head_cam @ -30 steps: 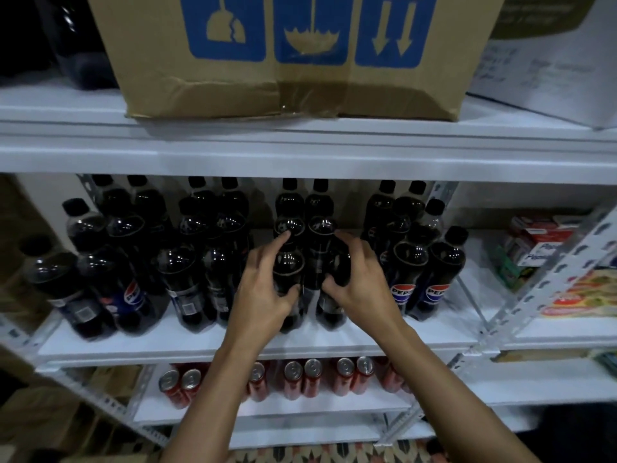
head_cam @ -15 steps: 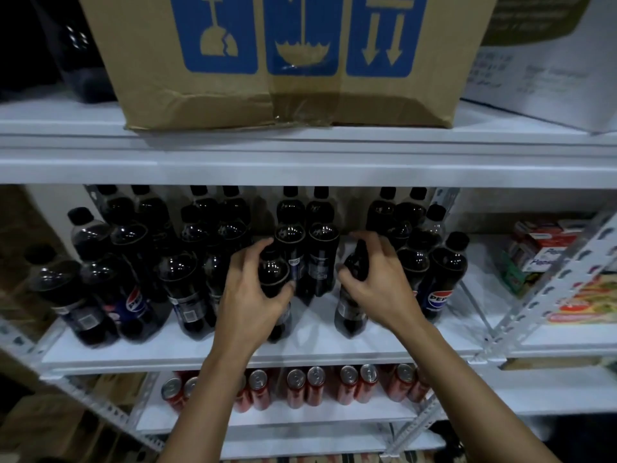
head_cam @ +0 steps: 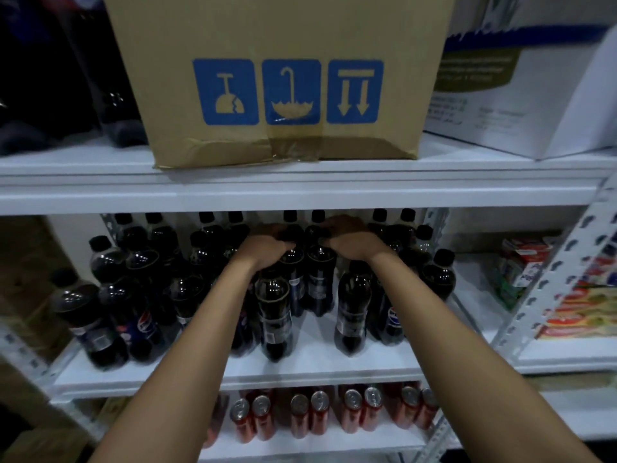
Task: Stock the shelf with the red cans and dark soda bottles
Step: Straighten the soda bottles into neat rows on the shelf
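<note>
Dark soda bottles [head_cam: 273, 315] crowd the white middle shelf [head_cam: 300, 372]. Reaching deep among them, the left hand [head_cam: 263, 245] and right hand [head_cam: 350, 240] each curl over the top of 1 bottle. Red cans [head_cam: 310, 416] line the shelf below; a cardboard box [head_cam: 283, 78] sits above.

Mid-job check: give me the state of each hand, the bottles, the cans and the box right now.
Left hand: fingers curled over a dark plastic soda bottle deep in the middle shelf.
Right hand: curled over the neighbouring dark bottle.
Front two dark bottles: upright, untouched, near the shelf edge.
Red metal cans: upright in pairs on the lower shelf.
Brown cardboard box: taped shut, printed upside down, on the top shelf.
</note>
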